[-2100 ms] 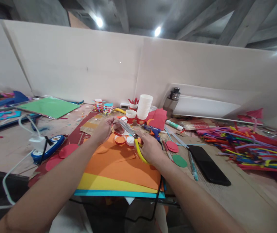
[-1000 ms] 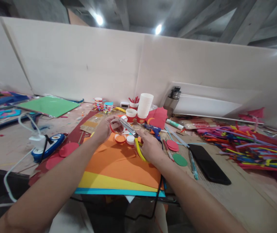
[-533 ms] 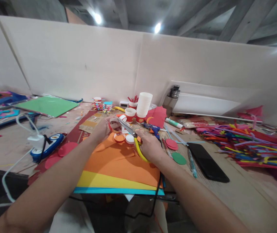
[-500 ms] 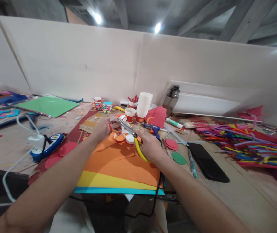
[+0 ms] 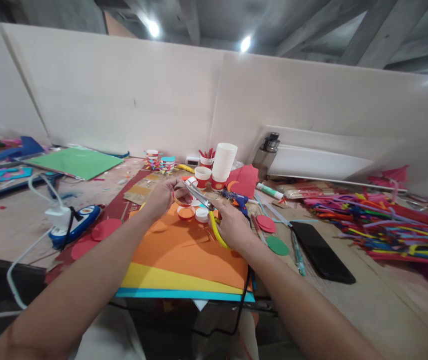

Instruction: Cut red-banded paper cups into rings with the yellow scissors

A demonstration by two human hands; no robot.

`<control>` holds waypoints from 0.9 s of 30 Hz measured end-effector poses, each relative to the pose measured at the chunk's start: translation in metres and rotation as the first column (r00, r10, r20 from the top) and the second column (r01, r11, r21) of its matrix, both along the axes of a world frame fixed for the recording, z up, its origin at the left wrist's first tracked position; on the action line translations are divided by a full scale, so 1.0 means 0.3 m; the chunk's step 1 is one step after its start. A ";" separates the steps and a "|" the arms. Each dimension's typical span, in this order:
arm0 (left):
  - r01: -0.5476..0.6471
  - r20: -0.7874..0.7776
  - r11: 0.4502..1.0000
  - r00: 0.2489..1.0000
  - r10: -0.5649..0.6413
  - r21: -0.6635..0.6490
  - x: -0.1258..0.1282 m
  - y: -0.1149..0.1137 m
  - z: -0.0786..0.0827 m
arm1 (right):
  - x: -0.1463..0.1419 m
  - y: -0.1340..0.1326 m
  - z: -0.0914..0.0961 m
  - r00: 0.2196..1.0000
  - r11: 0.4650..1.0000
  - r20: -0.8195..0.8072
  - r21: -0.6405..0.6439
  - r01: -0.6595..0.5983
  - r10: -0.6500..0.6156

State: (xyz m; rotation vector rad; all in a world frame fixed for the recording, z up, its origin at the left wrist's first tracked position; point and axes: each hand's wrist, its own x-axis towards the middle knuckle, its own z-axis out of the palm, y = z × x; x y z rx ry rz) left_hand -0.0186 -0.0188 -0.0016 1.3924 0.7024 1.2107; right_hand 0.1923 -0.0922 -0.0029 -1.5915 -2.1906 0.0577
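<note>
My right hand (image 5: 231, 223) grips scissors (image 5: 217, 231) with yellow handles, their metal blades pointing up and left toward my other hand. Pinched in the fingers of my left hand (image 5: 166, 198) is a cut piece of paper cup (image 5: 188, 198), white with a red edge and partly hidden by the fingers. The blade tips are close to it; I cannot tell whether they touch. Just below are a short cup piece with an orange inside (image 5: 185, 213) and a white one (image 5: 201, 215). Under both hands lie orange sheets (image 5: 191, 255), over yellow and blue ones.
A tall stack of paper cups (image 5: 225, 162) stands behind my hands, beside a single red-and-white cup (image 5: 202, 176). To the right are a blue glue gun (image 5: 241, 202), a black phone (image 5: 321, 252) and many pipe cleaners (image 5: 382, 222). A blue power strip (image 5: 76, 227) lies left.
My left fingers have turned and closed over the cup piece, so less of its ring shows. The scissors stay in my right hand, nearly in the same place.
</note>
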 end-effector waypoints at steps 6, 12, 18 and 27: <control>0.015 -0.056 1.000 0.998 -0.015 0.000 0.002 -0.011 0.001 | -0.001 -0.002 0.002 0.999 0.999 0.039 -0.042 0.019 -0.017; 0.018 -0.042 0.999 0.999 -0.019 -0.036 -0.007 -0.012 0.006 | -0.005 -0.012 0.016 0.996 0.998 0.090 -0.059 0.023 -0.018; 0.029 -0.032 0.999 0.999 -0.030 -0.042 -0.004 -0.004 0.004 | -0.010 -0.019 0.021 0.992 0.998 0.120 -0.042 0.037 -0.032; 0.087 0.011 0.993 0.996 -0.086 -0.081 -0.007 0.008 0.001 | -0.006 -0.012 0.003 0.992 0.999 0.120 -0.013 0.042 -0.040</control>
